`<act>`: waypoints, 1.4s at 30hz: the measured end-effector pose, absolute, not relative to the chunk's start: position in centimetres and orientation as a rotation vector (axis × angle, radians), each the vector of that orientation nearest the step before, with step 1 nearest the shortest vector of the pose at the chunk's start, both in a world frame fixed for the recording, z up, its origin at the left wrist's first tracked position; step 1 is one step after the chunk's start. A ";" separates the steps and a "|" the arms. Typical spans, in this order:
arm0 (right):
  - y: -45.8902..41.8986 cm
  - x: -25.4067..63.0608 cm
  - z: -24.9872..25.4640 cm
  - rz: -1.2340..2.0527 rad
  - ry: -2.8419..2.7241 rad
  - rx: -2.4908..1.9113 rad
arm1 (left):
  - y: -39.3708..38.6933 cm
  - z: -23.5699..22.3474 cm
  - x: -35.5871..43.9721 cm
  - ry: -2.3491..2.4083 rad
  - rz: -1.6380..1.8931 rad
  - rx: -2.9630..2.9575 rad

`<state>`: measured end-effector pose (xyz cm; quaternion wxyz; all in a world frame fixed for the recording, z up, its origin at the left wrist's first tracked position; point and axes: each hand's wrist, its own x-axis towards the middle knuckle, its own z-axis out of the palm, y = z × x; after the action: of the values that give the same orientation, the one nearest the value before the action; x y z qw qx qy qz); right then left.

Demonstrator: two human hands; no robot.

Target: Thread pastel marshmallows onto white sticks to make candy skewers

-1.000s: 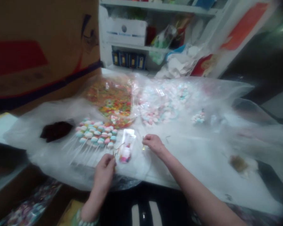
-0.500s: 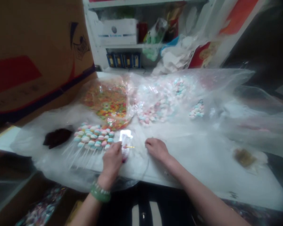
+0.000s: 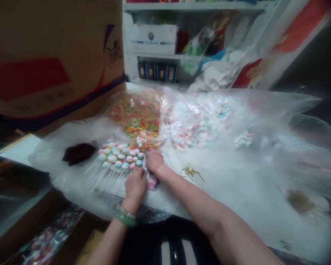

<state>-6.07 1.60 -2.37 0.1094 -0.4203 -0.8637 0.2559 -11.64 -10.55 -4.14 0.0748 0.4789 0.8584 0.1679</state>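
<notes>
My left hand point(image 3: 136, 182) is closed on the left edge of a small plastic bag point(image 3: 153, 183) with a pink and purple lower end. At the bag's upper part my right hand point(image 3: 155, 161) curls its fingers over it; the fingertips are partly hidden. Just left of both hands lie several pastel marshmallow sticks point(image 3: 118, 156), their white sticks pointing towards me. Gold twist ties point(image 3: 191, 172) rest on the white table to the right of my right forearm.
Behind the hands lie a large clear bag of colourful gummy candy point(image 3: 142, 117) and one of pastel marshmallows point(image 3: 190, 134). A dark cloth-like item point(image 3: 78, 152) is at left, beside a big cardboard box point(image 3: 57, 66). A brownish bundle point(image 3: 300, 200) lies at right.
My right hand has moved left across the table to the small bag by my left hand. The gold twist ties have come into sight. The view has shifted slightly left.
</notes>
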 end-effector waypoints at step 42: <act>-2.3 8.2 -1.0 1.174 -2.149 -1.577 | -7.9 -1.6 -10.2 2.710 0.637 1.398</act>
<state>8.20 -2.28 -1.04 0.1145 -0.5379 -0.7329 0.4004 -10.18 -7.86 -1.59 0.0132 0.4486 0.8700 0.2043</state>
